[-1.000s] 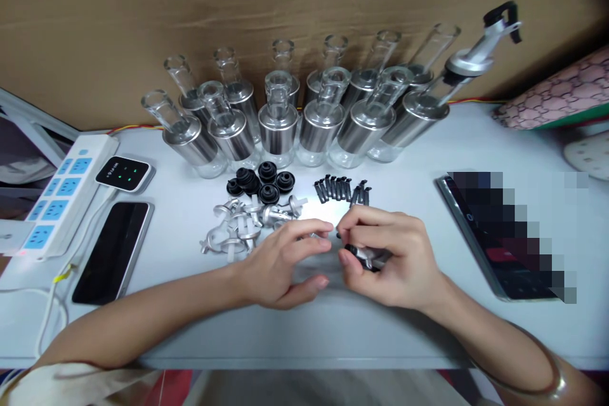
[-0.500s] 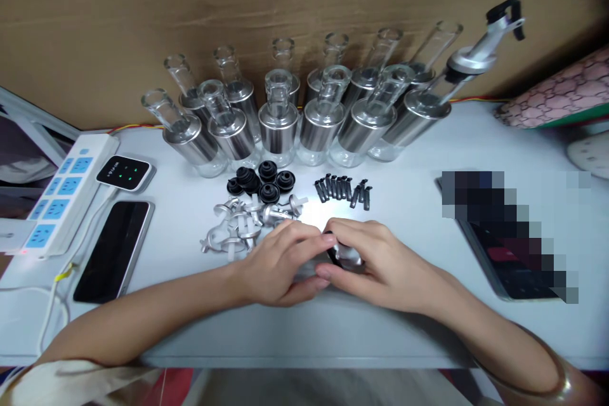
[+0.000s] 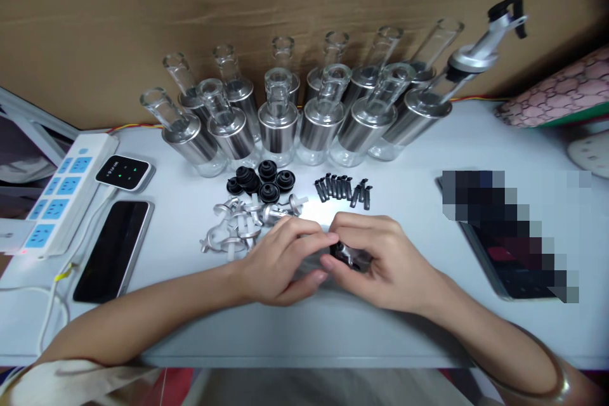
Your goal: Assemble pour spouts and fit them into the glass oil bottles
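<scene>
My right hand [image 3: 385, 257] curls around a small black-and-silver pourer part [image 3: 346, 255], largely hidden by the fingers. My left hand [image 3: 285, 260] meets it from the other side, its index fingertip at the part's upper end beside my right fingertips. The left thumb stands apart from that finger, with a gap between them. Silver pourer spouts [image 3: 238, 235] lie in a heap just beyond my left hand. Behind these sit several black ribbed stoppers [image 3: 269, 192]. Small black levers [image 3: 335, 187] lie in a row beyond my right hand.
Two rows of glass bottles with metal sleeves [image 3: 278, 127] stand at the back. A bottle at right wears a pourer [image 3: 473, 58]. On the left are a power strip [image 3: 59, 193], a Wi-Fi device [image 3: 124, 172] and a phone [image 3: 114, 252]; another phone [image 3: 499, 260] lies right.
The black-and-silver part has turned in my right hand, and its black end has shifted slightly right. My left thumb has moved away from the right thumb, opening a small gap.
</scene>
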The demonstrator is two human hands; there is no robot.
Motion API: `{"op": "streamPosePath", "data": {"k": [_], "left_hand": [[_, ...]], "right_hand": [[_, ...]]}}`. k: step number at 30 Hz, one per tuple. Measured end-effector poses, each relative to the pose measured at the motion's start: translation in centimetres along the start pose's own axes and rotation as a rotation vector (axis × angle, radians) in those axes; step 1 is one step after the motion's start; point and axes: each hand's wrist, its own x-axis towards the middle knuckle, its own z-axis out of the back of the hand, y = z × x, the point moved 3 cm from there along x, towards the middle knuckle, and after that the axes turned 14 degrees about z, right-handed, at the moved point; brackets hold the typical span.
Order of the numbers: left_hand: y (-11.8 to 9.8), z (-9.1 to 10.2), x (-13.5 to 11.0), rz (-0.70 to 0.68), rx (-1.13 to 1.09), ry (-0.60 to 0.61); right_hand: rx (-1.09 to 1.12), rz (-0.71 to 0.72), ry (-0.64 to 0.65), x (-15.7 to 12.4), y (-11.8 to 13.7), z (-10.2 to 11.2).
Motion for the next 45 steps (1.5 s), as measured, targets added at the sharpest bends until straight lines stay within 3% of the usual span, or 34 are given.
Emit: {"op": "streamPosePath", "data": {"k": [6, 8, 10, 14, 17, 20, 24, 27, 31, 36, 38, 40, 43, 45], "left_hand": [[0.0, -0.2, 0.0, -0.009, 0.022, 0.011], [0.0, -0.2, 0.0, -0.018, 0.015, -0.005], [0.0, -0.1, 0.0, -0.027, 0.002, -0.016], [-0.1, 0.0, 0.0, -0.008, 0.0, 0.007], [-0.2, 0.0, -0.1, 0.003, 0.027, 0.036], [-0.4, 0.0, -0.2, -0.001, 0.046, 0.069], [-0.7, 0.0, -0.1, 0.006, 0.057, 0.074], [-0.8, 0.0, -0.1, 0.047, 0.092, 0.057], [-0.4, 0.0, 0.0, 0.15, 0.129, 0.038], [-1.6, -0.7, -1.1, -0.041, 0.105, 0.082], [-2.4, -1.5, -2.0, -0.059, 0.006, 0.195], [-3.1, -2.5, -2.7, -0.01, -0.154, 0.347], [-3.5, -3.8, -3.3, 0.22, -0.464, 0.656], [-3.2, -4.1, -3.1, 0.455, -0.689, 0.738]], "right_hand": [[0.019, -0.015, -0.1, -0.1, 0.3, 0.3], [0.056, -0.101, -0.168, -0.1, 0.0, 0.6], [0.231, -0.268, -0.234, -0.2, -0.6, 0.9], [0.916, -0.572, -0.322, -0.3, -1.8, 0.4], [1.16, -0.601, -0.437, -0.1, -2.1, 0.3], [1.171, -0.57, -0.531, 0.0, -2.2, 0.3], [1.055, -0.578, -0.653, -0.3, -2.3, 0.5], [0.884, -0.544, -0.631, -0.3, -2.1, 0.7], [0.324, -0.407, -0.53, 0.7, -1.4, 2.3], [-0.303, -0.218, -0.675, 3.3, -1.0, 6.5], [-0.514, -0.166, -0.739, 4.4, -1.2, 8.2], [-0.611, -0.182, -0.708, 5.6, -1.9, 9.4], [-0.633, -0.288, -0.625, 6.8, -3.6, 10.2], [-0.611, -0.315, -0.587, 7.2, -4.6, 10.2]]}}
